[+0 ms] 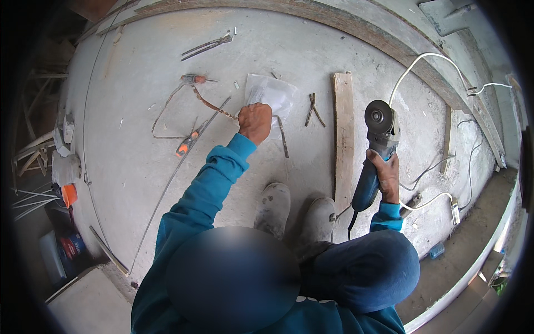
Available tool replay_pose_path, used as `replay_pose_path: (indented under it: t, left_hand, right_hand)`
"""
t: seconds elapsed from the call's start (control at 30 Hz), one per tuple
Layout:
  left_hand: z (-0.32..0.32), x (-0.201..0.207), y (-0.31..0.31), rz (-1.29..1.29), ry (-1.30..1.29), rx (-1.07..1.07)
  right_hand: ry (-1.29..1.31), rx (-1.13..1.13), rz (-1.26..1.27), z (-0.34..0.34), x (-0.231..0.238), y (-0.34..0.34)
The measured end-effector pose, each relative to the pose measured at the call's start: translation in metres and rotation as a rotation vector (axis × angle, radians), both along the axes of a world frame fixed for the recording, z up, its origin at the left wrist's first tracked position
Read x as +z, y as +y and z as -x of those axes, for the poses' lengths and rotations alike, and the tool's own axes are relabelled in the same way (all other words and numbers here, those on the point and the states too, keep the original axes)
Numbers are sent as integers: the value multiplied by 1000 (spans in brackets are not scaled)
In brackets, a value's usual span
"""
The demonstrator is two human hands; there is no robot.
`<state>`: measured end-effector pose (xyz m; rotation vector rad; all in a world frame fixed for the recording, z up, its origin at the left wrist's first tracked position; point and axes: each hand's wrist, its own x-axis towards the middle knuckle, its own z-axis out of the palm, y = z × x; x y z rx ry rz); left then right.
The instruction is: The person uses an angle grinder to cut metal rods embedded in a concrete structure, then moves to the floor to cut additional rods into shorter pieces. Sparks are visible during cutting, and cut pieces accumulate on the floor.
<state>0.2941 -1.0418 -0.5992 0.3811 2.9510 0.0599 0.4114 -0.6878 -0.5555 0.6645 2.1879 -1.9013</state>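
My right hand (388,175) is wrapped round the blue body of an angle grinder (365,186). Its cutting disc (376,117) points away from me, and a black cord leaves the rear end. My left hand (256,123) is closed in a fist at the near edge of a clear plastic bag (281,96); whatever the fingers hold is hidden. A brown, rough strip (214,106) runs up to that fist from the left. Just right of the fist lies a short rusty bar (283,136). Two crossed short bars (313,109) lie farther right.
Pincers (208,47) lie at the far side. Left are two orange-and-black handled tools (193,79) and a long thin rod (167,183). A wooden plank (343,133) separates the bars from the grinder. A white cable (420,58) curves behind the grinder; boots (272,209) stand nearby.
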Motion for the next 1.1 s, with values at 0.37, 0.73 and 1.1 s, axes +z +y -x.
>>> replay_pose_path:
  t: [0.37,0.73,1.1]
  left_hand:
    - [-147,64,-57,140,-217,166]
    - [-218,-62,-32,-793,41,482]
    - [-134,-60,13,-275,-46,228]
  right_hand:
    - [-20,-5,26,-3,-8,-15]
    - [37,85,70,1,-16,-34]
    - [-22,49,56,-9,-18,-25]
